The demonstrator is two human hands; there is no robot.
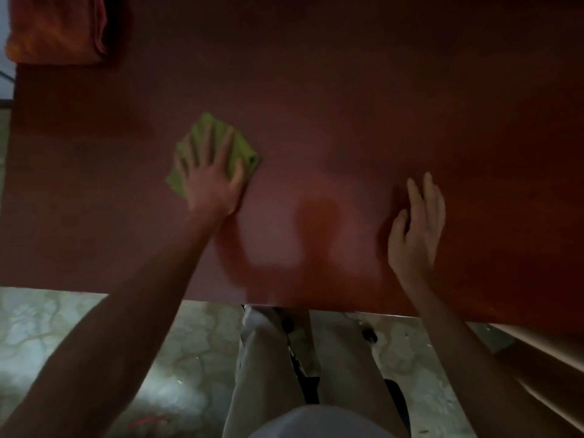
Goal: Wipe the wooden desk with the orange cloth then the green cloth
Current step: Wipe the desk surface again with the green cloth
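Two cloths and two hands are seen on one counter [347,90]. Orange cloth [57,30]: folded, lying at the far left corner, well apart from both hands. Green cloth [218,143]: folded flat, left of centre, pressed down under the left hand [208,178], fingers spread straight. Right hand [417,226]: laid on bare wood, fingers relaxed, nothing held, well apart from the green cloth.

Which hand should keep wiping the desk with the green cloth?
The left hand. Its spread fingers already press flat on the green cloth on the wooden desk. The right hand rests bare on the wood, far from it.
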